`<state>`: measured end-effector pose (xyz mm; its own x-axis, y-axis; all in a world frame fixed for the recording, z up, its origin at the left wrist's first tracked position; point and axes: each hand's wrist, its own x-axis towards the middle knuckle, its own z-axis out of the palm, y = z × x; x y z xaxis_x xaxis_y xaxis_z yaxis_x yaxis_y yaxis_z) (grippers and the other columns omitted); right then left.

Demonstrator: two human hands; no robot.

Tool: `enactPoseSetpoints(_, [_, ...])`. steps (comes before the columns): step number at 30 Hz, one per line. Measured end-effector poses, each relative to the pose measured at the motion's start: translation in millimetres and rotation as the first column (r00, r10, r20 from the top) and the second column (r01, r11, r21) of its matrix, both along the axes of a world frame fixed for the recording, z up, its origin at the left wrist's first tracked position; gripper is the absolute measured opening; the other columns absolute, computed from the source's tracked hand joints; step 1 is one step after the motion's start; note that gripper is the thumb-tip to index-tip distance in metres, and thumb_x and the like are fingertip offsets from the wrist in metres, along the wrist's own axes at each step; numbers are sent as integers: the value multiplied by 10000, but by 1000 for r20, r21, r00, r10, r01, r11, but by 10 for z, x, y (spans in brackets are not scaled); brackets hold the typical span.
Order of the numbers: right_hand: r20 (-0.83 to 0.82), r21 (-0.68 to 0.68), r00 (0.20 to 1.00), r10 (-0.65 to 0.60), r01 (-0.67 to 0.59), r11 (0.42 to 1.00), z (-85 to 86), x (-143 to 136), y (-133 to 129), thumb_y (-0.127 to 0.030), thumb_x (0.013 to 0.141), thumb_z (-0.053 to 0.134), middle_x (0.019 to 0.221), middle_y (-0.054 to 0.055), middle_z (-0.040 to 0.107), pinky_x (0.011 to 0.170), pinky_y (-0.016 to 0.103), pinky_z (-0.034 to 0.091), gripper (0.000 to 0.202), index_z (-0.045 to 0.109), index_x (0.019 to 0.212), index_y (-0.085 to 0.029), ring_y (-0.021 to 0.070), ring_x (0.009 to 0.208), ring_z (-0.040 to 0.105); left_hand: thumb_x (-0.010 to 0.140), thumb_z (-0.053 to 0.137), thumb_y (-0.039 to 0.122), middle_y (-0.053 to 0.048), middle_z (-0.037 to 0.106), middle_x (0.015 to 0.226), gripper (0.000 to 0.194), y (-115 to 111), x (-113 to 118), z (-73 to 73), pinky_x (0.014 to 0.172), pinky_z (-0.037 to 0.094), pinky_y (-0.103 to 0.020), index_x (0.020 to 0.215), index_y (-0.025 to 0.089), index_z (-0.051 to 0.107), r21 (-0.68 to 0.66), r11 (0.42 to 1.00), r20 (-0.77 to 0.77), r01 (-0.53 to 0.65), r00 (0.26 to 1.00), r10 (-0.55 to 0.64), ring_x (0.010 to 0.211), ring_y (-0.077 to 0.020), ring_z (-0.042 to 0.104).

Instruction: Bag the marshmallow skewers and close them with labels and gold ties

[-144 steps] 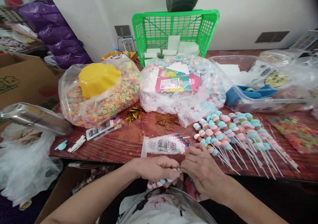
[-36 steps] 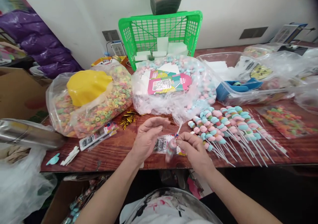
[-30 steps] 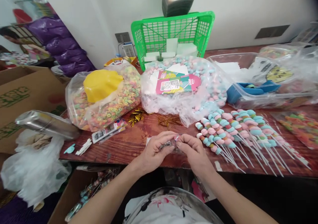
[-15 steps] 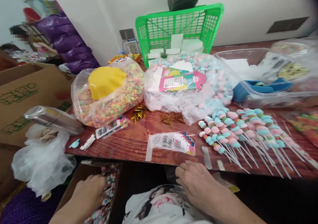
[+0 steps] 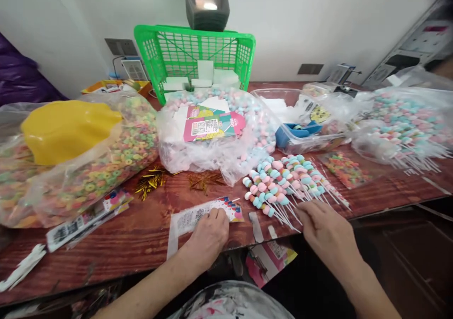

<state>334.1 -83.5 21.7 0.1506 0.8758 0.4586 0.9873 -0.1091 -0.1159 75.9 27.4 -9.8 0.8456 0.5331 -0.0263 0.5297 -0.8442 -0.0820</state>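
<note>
My left hand [image 5: 212, 229] rests on a small stack of printed clear plastic bags [image 5: 191, 217] at the table's front edge, its fingers curled together at the top bag. My right hand [image 5: 325, 229] is closed at the white stick ends of the marshmallow skewers [image 5: 276, 182]; its fingers partly hide the sticks it touches. Pink and blue marshmallows are threaded on these skewers, which lie in a pile. Beside the stack, a strip of clear tape [image 5: 256, 227] sticks to the table edge.
A big bag of cereal rings [image 5: 134, 144] with a yellow scoop [image 5: 67, 130] stands left. Behind the skewers is a bag of marshmallows [image 5: 262, 121]. Further back stand a green basket [image 5: 194, 38] and a clear bin [image 5: 311, 144]. Bagged skewers [image 5: 406, 121] lie right.
The view has swung right. My left hand has come up from the box below the table onto the plastic bags. My right hand has moved from the table edge to the skewer sticks.
</note>
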Motion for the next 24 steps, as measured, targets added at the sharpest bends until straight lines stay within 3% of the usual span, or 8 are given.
enactPoseSetpoints(3, [117, -24, 985, -124, 127, 992, -24, 230, 102, -200, 912, 474, 846, 74, 651, 678, 312, 403, 164, 622, 845, -183, 216, 800, 597, 790, 466, -16, -82, 627, 904, 262, 58, -76, -9, 699, 474, -346, 928, 143, 622, -33, 998, 124, -58, 990, 62, 851, -240, 565])
enactPoseSetpoints(8, [329, -247, 930, -165, 254, 935, -33, 221, 466, -100, 846, 496, 818, 114, 654, 604, 306, 358, 173, 655, 803, -152, 245, 795, 604, 844, 480, 30, -56, 622, 758, 221, 159, -159, -72, 693, 447, -344, 754, 169, 627, 76, 992, 385, -97, 921, 61, 767, -219, 540])
enactPoseSetpoints(12, [345, -237, 916, -202, 294, 926, -59, 224, 585, -101, 823, 524, 808, 124, 657, 584, 294, 327, 153, 668, 796, -141, 238, 756, 605, 837, 482, 18, -59, 616, 761, 231, 117, -195, -164, 660, 446, -334, 749, 169, 633, 53, 991, 398, -121, 913, 91, 767, -222, 536])
enactPoseSetpoints(17, [340, -217, 920, -195, 279, 936, -113, 306, 565, -156, 861, 509, 809, 104, 656, 597, 281, 340, 197, 668, 744, -157, 213, 777, 605, 857, 486, 39, -73, 633, 847, 209, 95, -182, -135, 695, 453, -341, 808, 158, 650, -90, 982, 401, -169, 896, 191, 837, -232, 540])
enactPoseSetpoints(19, [310, -159, 928, -209, 267, 950, -117, 344, 507, -166, 875, 493, 806, 87, 661, 594, 278, 356, 208, 664, 756, -160, 200, 764, 608, 869, 516, 76, -56, 622, 781, 201, 140, -179, -112, 684, 444, -325, 720, 158, 623, -179, 967, 467, -183, 849, 247, 777, -204, 532])
enactPoseSetpoints(21, [223, -2, 952, -209, 215, 977, -98, 369, 418, -198, 888, 496, 792, 65, 666, 585, 277, 377, 202, 659, 771, -172, 189, 732, 611, 857, 568, 102, -38, 601, 719, 209, 190, -189, -105, 669, 432, -306, 657, 158, 592, -248, 948, 531, -199, 791, 305, 737, -183, 521])
enactPoseSetpoints(24, [48, 269, 996, -73, 58, 962, -26, 342, 253, -254, 902, 540, 781, 59, 673, 629, 294, 441, 163, 639, 788, -191, 194, 729, 622, 841, 593, 101, -42, 604, 725, 188, 217, -230, -119, 674, 425, -309, 663, 159, 609, -234, 947, 518, -221, 796, 314, 757, -191, 517])
